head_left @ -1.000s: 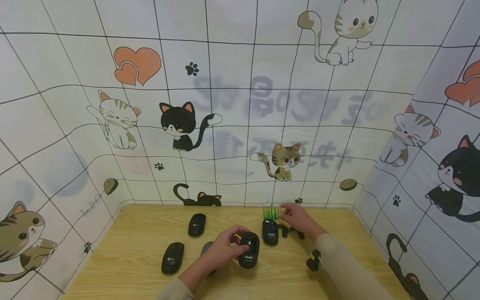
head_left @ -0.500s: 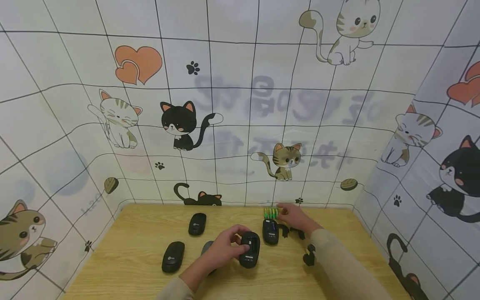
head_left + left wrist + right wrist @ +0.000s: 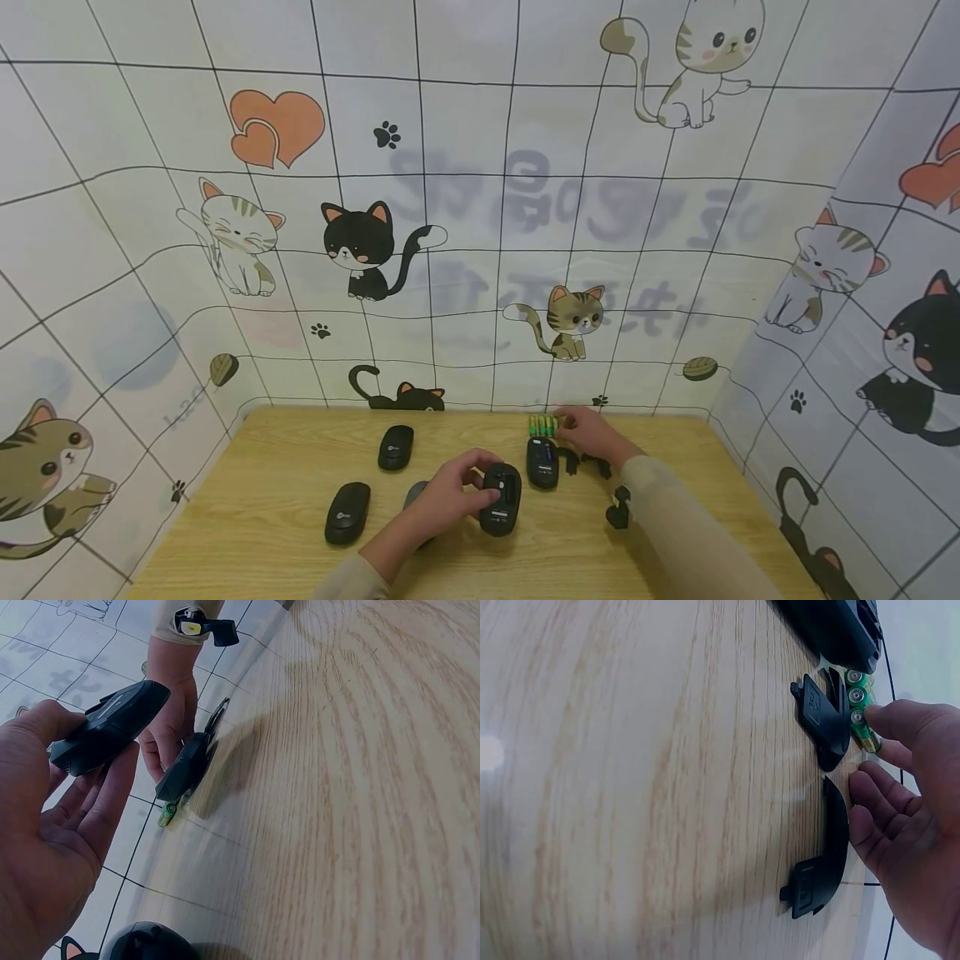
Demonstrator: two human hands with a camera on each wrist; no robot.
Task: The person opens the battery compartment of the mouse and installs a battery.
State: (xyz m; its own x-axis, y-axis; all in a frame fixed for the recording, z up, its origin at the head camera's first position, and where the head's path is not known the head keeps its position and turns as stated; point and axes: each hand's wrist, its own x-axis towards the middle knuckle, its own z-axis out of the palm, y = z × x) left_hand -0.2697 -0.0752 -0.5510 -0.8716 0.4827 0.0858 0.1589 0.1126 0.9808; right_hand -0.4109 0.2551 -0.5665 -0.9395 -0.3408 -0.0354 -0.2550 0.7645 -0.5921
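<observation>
My left hand grips a black computer mouse just above the table, its underside and bare battery compartment facing up. At the back, my right hand reaches to a row of green batteries; in the right wrist view its thumb and index finger pinch the end battery, the other fingers curled loosely. Another black mouse lies underside up in front of the batteries. Two black battery covers lie beside it, below the right hand.
Two black mice lie upright on the left of the wooden table. A greyish mouse is partly hidden behind my left hand. Cat-patterned cloth walls the table's back and sides.
My right hand has shifted slightly left to the end of the battery row, and its fingertips have come onto the end battery. The left hand keeps holding the mouse in place.
</observation>
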